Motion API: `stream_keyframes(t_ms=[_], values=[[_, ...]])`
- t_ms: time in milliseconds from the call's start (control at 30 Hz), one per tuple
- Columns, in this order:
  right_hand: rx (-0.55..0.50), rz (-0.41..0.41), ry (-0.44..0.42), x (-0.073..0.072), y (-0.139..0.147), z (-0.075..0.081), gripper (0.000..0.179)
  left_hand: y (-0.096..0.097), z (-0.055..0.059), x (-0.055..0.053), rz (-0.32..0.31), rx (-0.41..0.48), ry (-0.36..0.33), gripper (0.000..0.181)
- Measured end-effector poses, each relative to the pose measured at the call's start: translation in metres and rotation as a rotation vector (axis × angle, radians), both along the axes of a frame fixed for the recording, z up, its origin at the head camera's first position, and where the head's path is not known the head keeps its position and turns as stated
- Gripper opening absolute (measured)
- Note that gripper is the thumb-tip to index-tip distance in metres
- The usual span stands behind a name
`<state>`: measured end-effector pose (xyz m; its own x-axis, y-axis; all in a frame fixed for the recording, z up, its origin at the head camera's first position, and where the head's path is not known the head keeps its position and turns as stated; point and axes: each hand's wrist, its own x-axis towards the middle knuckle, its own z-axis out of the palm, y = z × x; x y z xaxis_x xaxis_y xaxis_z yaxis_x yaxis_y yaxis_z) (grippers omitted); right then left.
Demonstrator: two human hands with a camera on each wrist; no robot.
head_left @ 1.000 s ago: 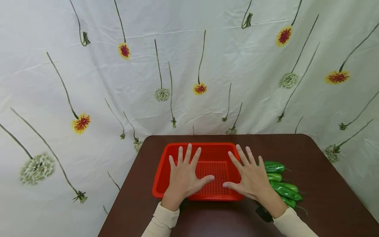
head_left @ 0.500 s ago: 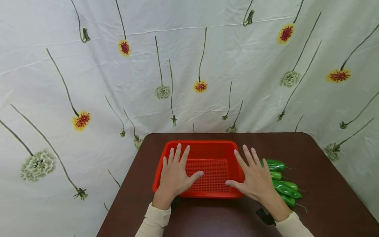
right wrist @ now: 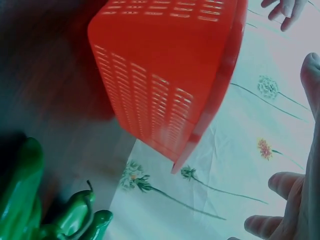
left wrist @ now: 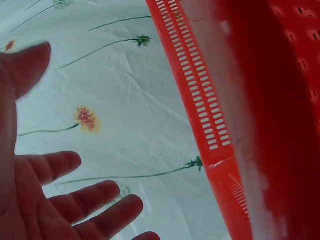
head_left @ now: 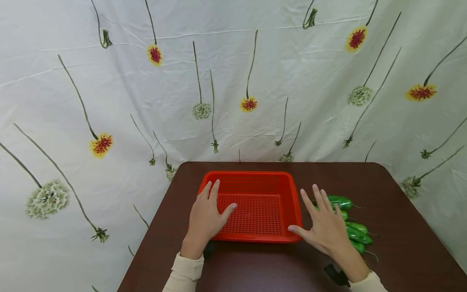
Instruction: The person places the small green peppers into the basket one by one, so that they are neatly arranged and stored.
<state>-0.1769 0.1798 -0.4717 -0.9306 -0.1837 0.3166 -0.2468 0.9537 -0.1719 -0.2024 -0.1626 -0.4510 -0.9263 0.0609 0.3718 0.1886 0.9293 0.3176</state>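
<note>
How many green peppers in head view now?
5 visible, right of the red perforated plastic basket, far to near: elongated glossy dark-green pepper, paler pepper, another paler pepper, dark pepper overlapping it, nearest pepper. The right hand may hide more.

Smooth, shiny plastic forms the red basket [head_left: 255,237], glossy skins cover the green peppers [head_left: 359,234], a soft sheen marks the dark wood-look worktop [head_left: 255,267], and creased cloth makes up the backdrop [head_left: 226,56].
</note>
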Motion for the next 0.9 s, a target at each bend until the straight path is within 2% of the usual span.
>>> stream_keyframes(t_ms=[200, 500, 633, 900], values=[[-0.019, -0.019, 0.016, 0.007, 0.009, -0.006, 0.109, -0.007, -0.004, 0.001, 0.059, 0.049, 0.038, 0.081], [-0.066, -0.04, 0.049, 0.013, 0.021, -0.015, 0.108, -0.019, -0.011, 0.002, 0.113, 0.052, 0.064, 0.078], [-0.075, -0.057, 0.038, 0.016, 0.028, -0.016, 0.107, -0.023, -0.013, 0.003, 0.115, 0.046, 0.071, 0.077], [-0.081, -0.109, -0.035, 0.022, 0.036, -0.017, 0.109, -0.033, -0.02, 0.004, 0.146, 0.061, 0.03, 0.075]])
